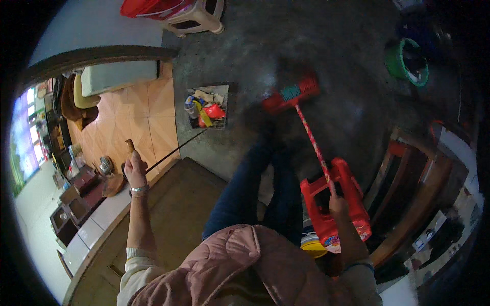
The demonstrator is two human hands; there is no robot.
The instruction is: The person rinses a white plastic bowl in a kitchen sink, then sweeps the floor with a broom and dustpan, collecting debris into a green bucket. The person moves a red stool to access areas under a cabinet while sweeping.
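My left hand [134, 170] is closed on the dustpan's handle, with a brown stick end [130, 146] jutting above the fist. A thin dark rod [176, 150] runs from that hand towards the dustpan [226, 100] on the floor. Inside the pan lies mixed rubbish [206, 111], including a red wrapper and a yellow strip. In my right hand [338, 206] is a broom's red-and-white patterned handle [314, 143]. The red broom head [291, 93], with a teal band, is on the dark floor to the right of the pan, slightly blurred.
A red plastic stool [344, 170] stands beside my right hand. Wooden furniture [417, 206] lines the right, with a green bucket [396, 63] farther off. A pale stool [203, 17] bears a red basin [153, 8]. Left is a doorway onto tiled floor [130, 103] and a wooden door [172, 214].
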